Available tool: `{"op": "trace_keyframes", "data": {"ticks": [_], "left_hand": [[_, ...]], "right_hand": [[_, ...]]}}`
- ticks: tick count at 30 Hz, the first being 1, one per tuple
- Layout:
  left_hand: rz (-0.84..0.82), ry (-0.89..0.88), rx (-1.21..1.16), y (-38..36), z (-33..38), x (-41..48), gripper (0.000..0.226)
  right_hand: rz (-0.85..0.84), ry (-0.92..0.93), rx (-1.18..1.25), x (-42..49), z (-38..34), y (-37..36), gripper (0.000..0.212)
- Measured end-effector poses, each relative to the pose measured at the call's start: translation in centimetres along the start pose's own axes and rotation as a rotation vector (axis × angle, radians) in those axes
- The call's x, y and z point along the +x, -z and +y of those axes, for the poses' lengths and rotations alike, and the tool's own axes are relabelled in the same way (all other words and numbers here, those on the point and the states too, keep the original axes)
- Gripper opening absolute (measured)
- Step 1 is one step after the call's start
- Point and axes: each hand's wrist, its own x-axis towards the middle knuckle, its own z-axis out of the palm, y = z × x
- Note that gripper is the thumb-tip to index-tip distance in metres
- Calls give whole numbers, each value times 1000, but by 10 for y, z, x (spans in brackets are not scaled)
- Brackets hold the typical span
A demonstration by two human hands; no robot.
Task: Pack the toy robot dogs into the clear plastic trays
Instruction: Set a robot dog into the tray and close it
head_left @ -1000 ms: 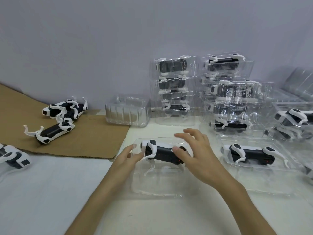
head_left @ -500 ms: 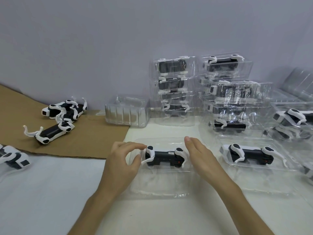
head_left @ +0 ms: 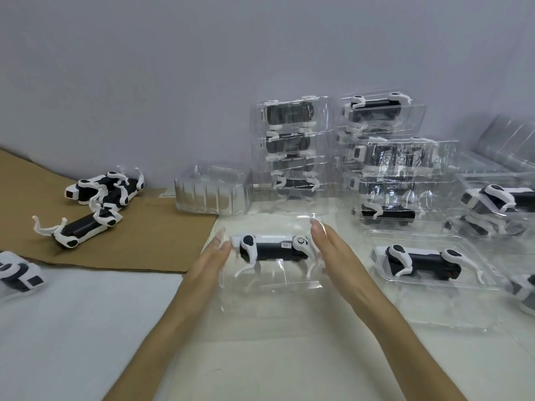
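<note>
Both hands are flat and edge-on, their fingers straight and held together, gripping nothing. The left hand [head_left: 212, 257] and the right hand [head_left: 337, 257] stand on either side of a toy robot dog [head_left: 272, 250], which lies on its side in the clear tray [head_left: 260, 299] between them. The left fingers [head_left: 224, 243] end just beside the dog's white head block; whether they touch it or only the tray's rim is hard to tell through the glare of the plastic. The right fingers [head_left: 318, 234] run along the dog's other end, close by its round hip joint, with the tips reaching past it toward the tray's far edge.

Just beyond the right hand's outer side, a second dog [head_left: 419, 260] lies in its own tray [head_left: 474, 280]. Beyond both sets of fingertips, against the wall, stand two stacks of packed trays [head_left: 292, 146] [head_left: 385, 160], and beyond the left fingertips sits a stack of empty trays [head_left: 212, 191]. Well out from the left hand, loose dogs [head_left: 86, 227] [head_left: 102, 189] lie on a cardboard sheet [head_left: 139, 241], and another dog [head_left: 17, 273] lies at the table's [head_left: 72, 328] edge of view.
</note>
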Motion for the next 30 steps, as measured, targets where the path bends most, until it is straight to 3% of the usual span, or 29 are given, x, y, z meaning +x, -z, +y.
{"op": "trace_keyframes", "data": {"ticks": [2, 5, 13, 18, 21, 24, 27, 30], "left_hand": [[-59, -66, -115, 0, 2, 1, 82], [-9, -206, -78, -2, 4, -3, 67], [165, -405, 5, 6, 7, -1, 100], [182, -443, 30, 8, 8, -1, 101], [97, -342, -27, 8, 9, -4, 77], [-50, -174, -271, 7, 14, -5, 43], [-65, -31, -516, 16, 14, -2, 44], [-54, 40, -607, 24, 13, 1, 52]], "right_hand": [[-72, 49, 131, -1, 0, -1, 54], [-112, 167, 184, -4, -3, -3, 67], [112, 351, 201, -3, -2, 2, 89], [143, 368, 210, -4, -4, 2, 89], [65, 256, 234, -4, -6, 2, 70], [-108, 10, 285, -4, -6, 0, 54], [-153, -175, 408, -2, -2, 0, 47], [-93, -235, 513, 0, 1, 4, 62]]}}
